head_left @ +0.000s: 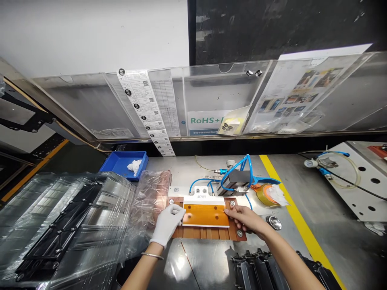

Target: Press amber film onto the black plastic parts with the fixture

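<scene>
A ribbed copper plate lies flat on the steel bench, with an amber film over its middle and a white labelled strip along its far side. My left hand, in a white glove, sits on the plate's left part with its fingers against the film's left edge. My right hand, ungloved, reaches in from the right, and its fingertips grip the film's right edge. Round bolts show at the plate's corners. The hands hide the plate's left end and part of its right end.
A pneumatic block with blue hoses stands just behind the plate. A tape roll lies to its right. Clear-wrapped black-framed panels and a plastic bag fill the left, below a blue tray. Black parts sit at the near right.
</scene>
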Available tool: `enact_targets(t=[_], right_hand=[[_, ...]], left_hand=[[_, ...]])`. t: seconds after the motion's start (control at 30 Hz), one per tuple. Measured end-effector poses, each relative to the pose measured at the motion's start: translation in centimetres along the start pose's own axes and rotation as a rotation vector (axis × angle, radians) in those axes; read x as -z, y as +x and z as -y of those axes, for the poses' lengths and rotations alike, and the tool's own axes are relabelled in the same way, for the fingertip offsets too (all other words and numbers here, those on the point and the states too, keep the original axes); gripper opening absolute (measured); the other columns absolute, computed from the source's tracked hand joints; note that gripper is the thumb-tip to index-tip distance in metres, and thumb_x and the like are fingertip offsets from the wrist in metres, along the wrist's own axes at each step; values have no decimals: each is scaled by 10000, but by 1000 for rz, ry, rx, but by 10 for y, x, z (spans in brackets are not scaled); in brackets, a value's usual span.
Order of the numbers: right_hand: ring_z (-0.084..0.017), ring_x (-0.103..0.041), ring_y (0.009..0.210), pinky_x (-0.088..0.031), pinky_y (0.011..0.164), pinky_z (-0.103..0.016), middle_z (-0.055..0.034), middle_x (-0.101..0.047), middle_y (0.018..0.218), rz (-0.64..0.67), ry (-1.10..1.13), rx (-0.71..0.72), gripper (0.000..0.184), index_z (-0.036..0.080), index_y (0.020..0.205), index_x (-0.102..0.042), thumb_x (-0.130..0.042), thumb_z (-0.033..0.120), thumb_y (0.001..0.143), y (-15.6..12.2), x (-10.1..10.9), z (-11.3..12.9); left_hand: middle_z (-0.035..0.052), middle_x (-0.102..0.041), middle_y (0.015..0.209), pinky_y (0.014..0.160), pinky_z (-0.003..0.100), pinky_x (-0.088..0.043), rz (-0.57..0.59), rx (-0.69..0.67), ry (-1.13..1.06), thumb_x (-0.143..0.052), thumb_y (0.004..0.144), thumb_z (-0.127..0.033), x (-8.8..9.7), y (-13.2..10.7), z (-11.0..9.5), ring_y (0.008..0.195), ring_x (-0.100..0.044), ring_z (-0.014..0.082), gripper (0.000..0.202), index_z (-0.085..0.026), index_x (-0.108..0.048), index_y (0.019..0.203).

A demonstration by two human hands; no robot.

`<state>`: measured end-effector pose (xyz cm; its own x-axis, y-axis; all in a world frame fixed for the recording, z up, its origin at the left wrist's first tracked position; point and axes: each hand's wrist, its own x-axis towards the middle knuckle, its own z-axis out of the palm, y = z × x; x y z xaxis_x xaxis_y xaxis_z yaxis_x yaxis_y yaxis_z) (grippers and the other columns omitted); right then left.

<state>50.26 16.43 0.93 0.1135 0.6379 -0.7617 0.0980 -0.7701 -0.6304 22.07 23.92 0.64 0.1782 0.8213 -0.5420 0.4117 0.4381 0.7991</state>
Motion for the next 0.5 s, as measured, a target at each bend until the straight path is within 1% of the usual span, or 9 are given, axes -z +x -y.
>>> enact_targets(t=[0.07, 0.13, 0.27, 0.37, 0.5], right_hand=[[-54, -457, 405, -267, 356, -160, 85, -492, 474, 9, 6, 2, 513, 207, 615, -439, -747, 617, 626, 0, 2, -1], [-55, -482, 420, -283, 359, -159, 70, -538, 513, 18, 13, 9, 479, 189, 653, -503, -762, 591, 629, 0, 4, -2], [-46, -530, 456, -342, 382, -155, 12, -665, 670, 30, 37, 26, 421, 147, 779, -639, -800, 506, 629, 0, 7, -4], [-43, -552, 465, -376, 400, -154, -22, -716, 747, 19, 61, 32, 386, 142, 812, -677, -800, 468, 645, 1, 7, -5], [-49, -568, 457, -382, 391, -152, -50, -746, 774, -19, 74, 24, 340, 143, 791, -686, -789, 446, 675, 1, 5, -4]], left_hand=[[-51, -554, 491, 594, 285, -392, -5, -2, -2, -593, 713, -408, 0, -1, 0, 516, -528, 148, 201, -208, -588, 690], [-49, -554, 494, 598, 286, -401, -9, -3, -8, -593, 708, -410, 0, -2, -2, 519, -535, 149, 205, -207, -593, 686], [-43, -558, 499, 610, 290, -414, -8, -10, -14, -592, 691, -419, 0, -2, -5, 522, -540, 148, 218, -202, -597, 674], [-40, -556, 485, 611, 292, -416, -7, -4, -14, -592, 678, -437, 1, -3, -7, 520, -541, 151, 238, -199, -601, 673], [-40, -560, 479, 619, 297, -417, -13, 16, -11, -594, 672, -465, 2, -4, -6, 519, -548, 155, 272, -195, -605, 698]])
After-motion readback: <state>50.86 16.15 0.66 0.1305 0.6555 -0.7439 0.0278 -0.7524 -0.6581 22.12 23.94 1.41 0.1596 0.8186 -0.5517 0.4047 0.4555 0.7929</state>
